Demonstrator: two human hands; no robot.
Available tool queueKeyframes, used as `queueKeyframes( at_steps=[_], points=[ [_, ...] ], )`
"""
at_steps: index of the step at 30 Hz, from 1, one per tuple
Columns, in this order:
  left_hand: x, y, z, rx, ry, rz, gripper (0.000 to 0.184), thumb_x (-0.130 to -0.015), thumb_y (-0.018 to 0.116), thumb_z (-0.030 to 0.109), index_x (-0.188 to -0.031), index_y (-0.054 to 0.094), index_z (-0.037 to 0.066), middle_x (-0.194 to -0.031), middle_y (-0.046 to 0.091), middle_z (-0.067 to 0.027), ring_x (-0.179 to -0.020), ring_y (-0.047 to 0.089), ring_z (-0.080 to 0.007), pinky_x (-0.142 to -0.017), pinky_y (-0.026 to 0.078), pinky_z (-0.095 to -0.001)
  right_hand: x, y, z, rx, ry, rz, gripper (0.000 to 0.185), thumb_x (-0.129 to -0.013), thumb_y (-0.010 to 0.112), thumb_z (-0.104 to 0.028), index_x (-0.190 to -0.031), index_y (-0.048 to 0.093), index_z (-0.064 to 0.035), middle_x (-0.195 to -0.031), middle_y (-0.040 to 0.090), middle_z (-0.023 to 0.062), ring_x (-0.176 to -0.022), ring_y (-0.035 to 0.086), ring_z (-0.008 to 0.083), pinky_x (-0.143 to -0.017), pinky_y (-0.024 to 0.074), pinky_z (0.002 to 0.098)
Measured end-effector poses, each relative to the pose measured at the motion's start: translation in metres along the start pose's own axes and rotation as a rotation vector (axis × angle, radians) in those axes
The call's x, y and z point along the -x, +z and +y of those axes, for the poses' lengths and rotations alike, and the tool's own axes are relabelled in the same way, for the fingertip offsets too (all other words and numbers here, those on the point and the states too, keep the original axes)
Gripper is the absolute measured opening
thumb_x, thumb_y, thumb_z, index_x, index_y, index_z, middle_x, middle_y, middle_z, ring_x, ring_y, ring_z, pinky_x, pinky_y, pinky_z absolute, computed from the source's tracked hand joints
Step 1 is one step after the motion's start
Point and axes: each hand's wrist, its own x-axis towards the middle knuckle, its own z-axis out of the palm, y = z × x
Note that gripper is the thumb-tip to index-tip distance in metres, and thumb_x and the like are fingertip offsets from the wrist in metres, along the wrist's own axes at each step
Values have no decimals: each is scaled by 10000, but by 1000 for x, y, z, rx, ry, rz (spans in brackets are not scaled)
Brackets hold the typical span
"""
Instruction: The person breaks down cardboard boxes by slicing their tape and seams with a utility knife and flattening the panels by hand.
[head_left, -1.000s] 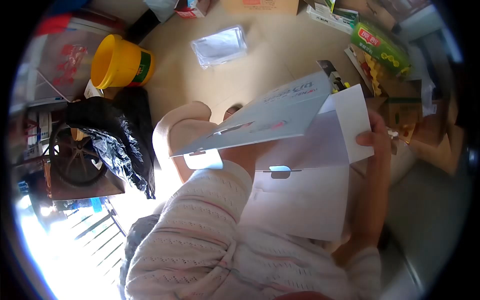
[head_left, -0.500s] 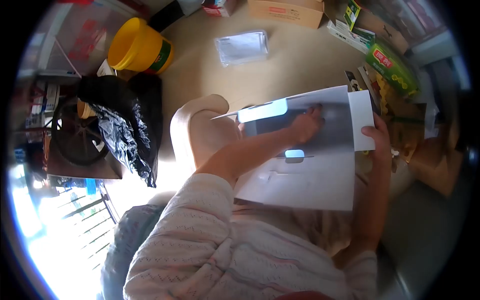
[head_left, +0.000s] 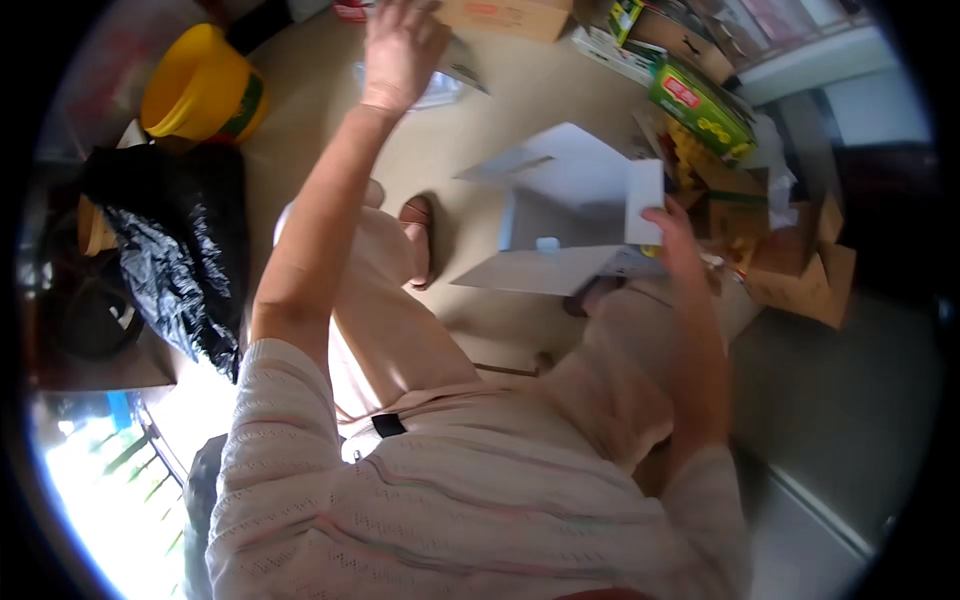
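My right hand (head_left: 675,235) is closed on the small side flap of an open white cardboard box (head_left: 550,270). The box is tilted over my knee, its large flaps spread and its grey inside showing. My left hand (head_left: 400,50) is stretched far forward, its back towards me and its fingers partly bent. A thin grey sheet (head_left: 462,68) sticks out from its thumb side and appears held; its kind is unclear. Beneath that hand, a clear plastic packet (head_left: 438,93) on the floor is partly hidden.
A yellow bucket (head_left: 200,85) and a black plastic bag (head_left: 165,250) are at left. Brown cartons (head_left: 510,15) stand at the far side. A green package (head_left: 703,105) and an open brown carton (head_left: 805,270) lie at right. My sandalled foot (head_left: 418,240) rests on the floor.
My left hand has come out of the white box and swung forward and left, over the packet. The box, still in my right hand, has moved forward and tilted. The view has shifted.
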Motion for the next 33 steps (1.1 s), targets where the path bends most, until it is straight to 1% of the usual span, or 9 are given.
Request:
queueKeyframes(
  at_steps=[3,5,8,13,17,21,24,27,33],
  points=[
    [18,-4,22,105,-92,-294,325,-790,614,232,-1082,584,92,-1127,563,-141,-1043,527,-284,-847,451,-342,9,37,0,-19,7,26,468,-702,629,-42,-1145,491,22,-983,581,108,-877,580,202,-758,464,317],
    [43,-15,65,461,-326,-944,516,-725,662,366,-1111,550,43,-1113,560,-180,-1100,471,-361,-934,384,-374,1,55,11,-52,-10,1,458,-702,623,-37,-1135,488,28,-976,582,114,-870,582,204,-747,471,316],
    [126,27,91,836,-309,-1325,648,-677,708,406,-1163,514,25,-1152,539,-184,-1067,514,-298,-911,398,-361,-6,97,19,34,-70,-5,424,-716,637,-89,-1097,500,34,-921,604,104,-794,593,194,-712,486,313],
    [188,69,95,1234,-681,-1302,587,-729,700,262,-1190,472,-22,-1102,560,-154,-996,522,-243,-863,403,-347,-1,132,30,53,3,3,366,-831,602,-337,-1048,508,-57,-785,572,61,-599,550,144,-472,465,287],
    [195,78,88,1295,-1231,-1079,441,-772,660,197,-1128,521,-23,-1042,591,-127,-935,539,-198,-801,426,-332,6,78,33,16,-18,289,243,-880,536,-262,-1008,485,-62,-699,554,57,-538,536,148,-453,453,289],
    [165,99,34,1532,-1240,-811,416,-821,605,251,-1112,512,-30,-975,576,-106,-857,541,-198,-723,454,-316,28,-6,13,-201,-122,485,185,-885,522,-205,-1000,464,-73,-754,563,64,-568,540,150,-469,458,297],
    [120,82,9,1702,-1592,-507,357,-892,484,158,-1179,448,-52,-1090,546,-154,-950,545,-251,-831,464,-362,51,-31,-11,-182,-205,502,164,-869,549,-181,-965,475,-71,-746,558,52,-578,538,150,-482,457,288],
    [88,45,10,1967,-1579,-494,381,-912,437,183,-1231,419,-25,-1197,503,-171,-1074,490,-293,-938,391,-429,65,-36,-37,-21,-268,420,186,-838,600,-180,-925,483,-63,-751,540,37,-598,526,134,-492,448,288],
    [91,36,2,2026,-1247,-593,405,-907,430,223,-1205,441,-51,-1151,533,-188,-1046,513,-315,-914,412,-428,101,6,-133,618,-447,279,790,-659,757,-340,-1272,376,-20,-1036,535,97,-951,520,190,-842,418,298]
  ],
)
